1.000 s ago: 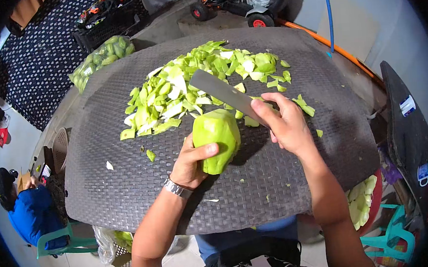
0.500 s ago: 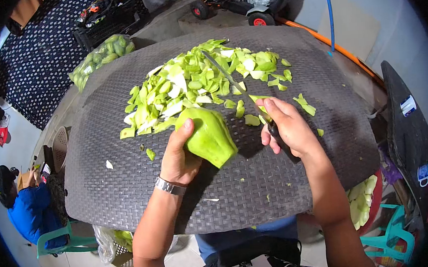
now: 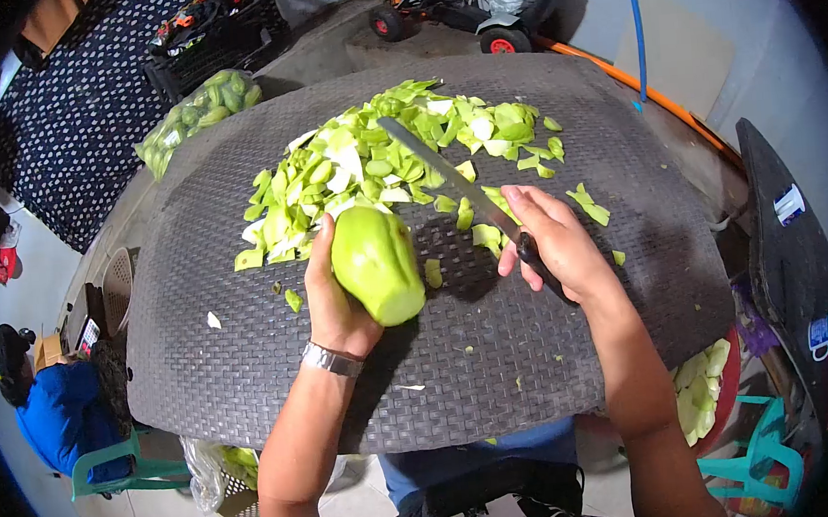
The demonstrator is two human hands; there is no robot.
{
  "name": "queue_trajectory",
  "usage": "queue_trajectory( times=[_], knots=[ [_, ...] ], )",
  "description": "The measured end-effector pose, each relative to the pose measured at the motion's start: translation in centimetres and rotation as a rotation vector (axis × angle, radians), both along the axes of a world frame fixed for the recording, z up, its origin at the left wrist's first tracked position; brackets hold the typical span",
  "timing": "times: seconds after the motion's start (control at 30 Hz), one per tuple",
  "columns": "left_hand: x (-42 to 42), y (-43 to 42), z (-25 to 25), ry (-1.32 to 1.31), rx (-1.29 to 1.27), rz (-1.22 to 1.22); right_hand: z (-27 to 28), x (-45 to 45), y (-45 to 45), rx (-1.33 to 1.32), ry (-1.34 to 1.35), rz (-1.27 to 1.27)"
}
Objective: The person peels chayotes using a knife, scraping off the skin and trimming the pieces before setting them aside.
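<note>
My left hand (image 3: 338, 297) is wrapped round a pale green chayote (image 3: 376, 261), a cut end facing down toward me. A silver watch is on that wrist. My right hand (image 3: 559, 244) grips the black handle of a long knife (image 3: 452, 177), its blade pointing up and left. The blade is apart from the chayote. Beyond both hands, a wide heap of green peelings (image 3: 359, 157) covers the far middle of the dark woven-pattern table (image 3: 249, 366). A few loose scraps (image 3: 486, 237) lie near the knife.
A plastic bag of green chayotes (image 3: 200, 115) sits past the table's far left. Below its right edge, a red basin (image 3: 726, 400) holds pale green pieces. A person in a blue jacket (image 3: 70, 412) sits at the left. A green plastic chair (image 3: 759, 455) stands at lower right.
The chayote has turned in my left hand, its narrow end swinging left and the cut end now facing me. The knife has rolled to show more of its blade's flat side.
</note>
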State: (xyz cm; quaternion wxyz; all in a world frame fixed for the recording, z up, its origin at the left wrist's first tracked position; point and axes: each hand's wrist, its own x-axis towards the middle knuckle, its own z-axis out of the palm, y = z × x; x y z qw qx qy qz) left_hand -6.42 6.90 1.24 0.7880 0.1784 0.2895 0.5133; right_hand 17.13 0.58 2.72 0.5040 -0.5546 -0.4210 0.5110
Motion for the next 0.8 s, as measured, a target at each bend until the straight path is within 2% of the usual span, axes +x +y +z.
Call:
queue_trajectory(
  times=[0.03,0.1,0.13,0.17,0.23,0.27,0.37,0.4,0.47,0.5,0.57,0.6,0.7,0.77,0.8],
  knots=[
    [-0.4,0.1,-0.3,-0.021,0.042,-0.085,0.2,-0.2,0.0,0.014,-0.001,-0.005],
    [-2.2,0.9,-1.5,-0.062,0.127,-0.255,-0.2,0.3,0.0,-0.010,0.035,0.160],
    [-2.8,1.6,-1.9,-0.129,0.296,-0.462,-0.1,0.4,0.0,-0.021,0.053,0.241],
    [-2.7,1.3,-2.6,-0.046,0.331,-0.414,-0.1,-0.2,-0.3,-0.021,0.093,0.232],
    [-0.9,-0.9,-0.9,0.121,0.398,-0.316,0.6,-1.2,-0.8,0.052,0.080,0.244],
    [-0.8,-1.1,-1.0,-0.041,0.420,-0.400,0.4,-1.8,-0.9,0.046,0.076,0.215],
    [0.4,-1.7,-1.3,-0.077,0.210,-0.347,-0.6,-2.7,-0.8,0.049,0.089,0.157],
    [0.6,-1.8,-1.1,-0.003,0.299,-0.352,-1.1,-2.9,-0.7,0.063,0.112,0.159],
    [0.6,-1.8,-1.7,0.029,0.311,-0.304,-0.7,-3.3,-0.8,0.064,0.129,0.148],
    [0.5,-1.7,-1.8,0.046,0.320,-0.279,-1.0,-3.1,-0.7,0.045,0.153,0.208],
    [0.6,-2.6,-1.3,-0.129,0.220,-0.331,-2.0,-2.4,-0.3,0.006,0.196,0.325],
    [0.7,-2.9,-1.1,-0.219,0.169,-0.357,-1.6,-2.8,-0.6,0.063,0.144,0.319],
    [0.4,-2.6,-1.1,-0.275,0.098,-0.475,-0.7,-3.6,-1.1,0.200,-0.092,0.229],
    [0.3,-2.1,-1.7,-0.153,0.108,-0.515,-1.3,-3.1,-0.9,0.251,-0.339,0.072],
    [0.1,-1.9,-2.5,-0.112,0.129,-0.509,-0.1,-3.1,-1.3,0.302,-0.336,0.062]
  ],
)
